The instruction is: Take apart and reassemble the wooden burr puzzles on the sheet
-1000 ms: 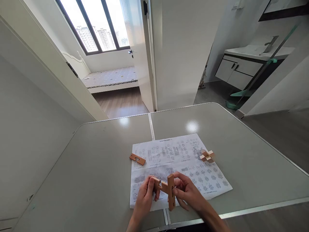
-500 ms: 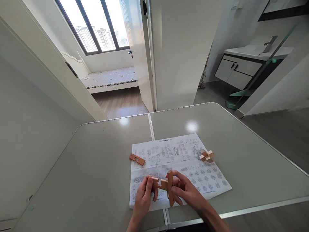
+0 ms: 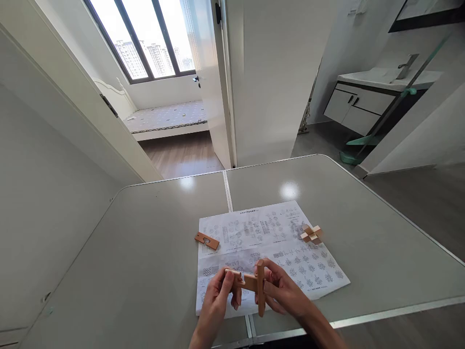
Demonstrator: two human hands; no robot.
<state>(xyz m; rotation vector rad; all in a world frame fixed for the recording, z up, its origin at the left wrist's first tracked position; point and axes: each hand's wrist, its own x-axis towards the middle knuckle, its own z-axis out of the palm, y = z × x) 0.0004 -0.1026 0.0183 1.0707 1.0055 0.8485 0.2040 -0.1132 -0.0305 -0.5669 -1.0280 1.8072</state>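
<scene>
The upright bar [image 3: 260,295] has shifted slightly right and nearer the person. The left hand [image 3: 217,294] pinches the notched bar [image 3: 250,282]; the right hand [image 3: 282,287] grips the upright one, both above the sheet [image 3: 250,223]. They look light, stiff; best held by the ends, clear of the notch.

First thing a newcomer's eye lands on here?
Probably the two hands at lower center: the left hand grips a notched wooden piece, the right hand a wooden crosspiece set across its end. Under them lies a diagram-covered sheet, with a light wooden cross at its right edge. The bright window stands out at upper left.
</scene>
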